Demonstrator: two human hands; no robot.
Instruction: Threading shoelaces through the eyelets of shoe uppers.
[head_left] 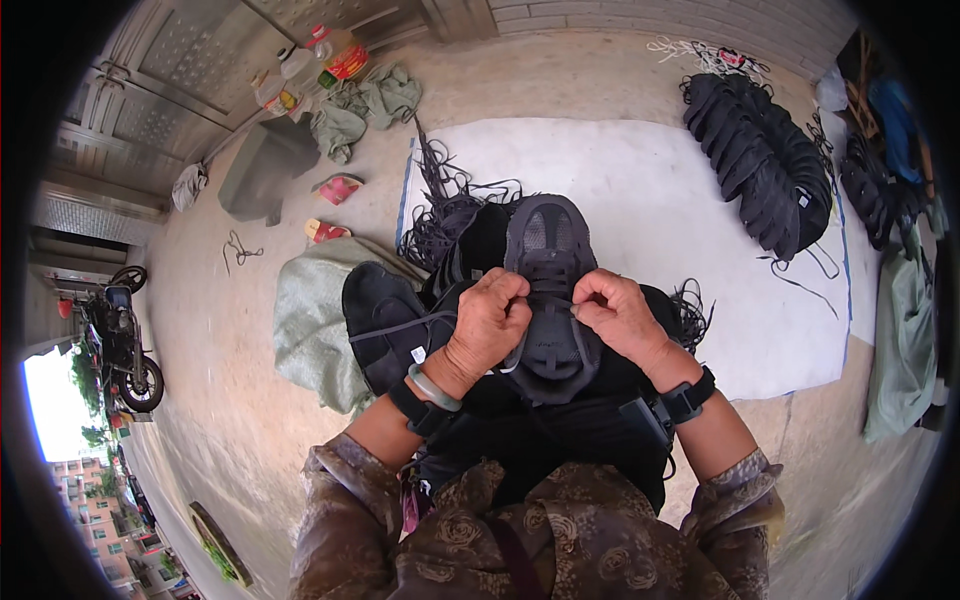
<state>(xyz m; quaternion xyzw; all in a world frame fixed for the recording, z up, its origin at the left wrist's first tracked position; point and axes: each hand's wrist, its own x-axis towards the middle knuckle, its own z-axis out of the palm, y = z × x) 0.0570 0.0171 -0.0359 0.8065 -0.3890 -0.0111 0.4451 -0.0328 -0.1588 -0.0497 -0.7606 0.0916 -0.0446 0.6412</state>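
Observation:
A dark grey lace-up shoe upper (547,235) lies over my lap, its toe pointing away from me and its opening toward me. My left hand (487,318) is closed in a pinch at the left eyelet edge. A grey shoelace (400,327) runs from it out to the left. My right hand (618,315) pinches at the right eyelet edge, thumb and forefinger together on a lace end, mostly hidden by the fingers. Lacing crosses the tongue between both hands. Beside my left hand lies another black shoe upper (380,300) with a small white label.
A heap of black laces (440,215) lies beyond the uppers, on a white sheet (620,160). Rows of black uppers (750,160) stand at the far right. A pale green sack (320,300), red slippers (338,188), a grey stool-like object (265,170) and bottles (340,55) are to the left.

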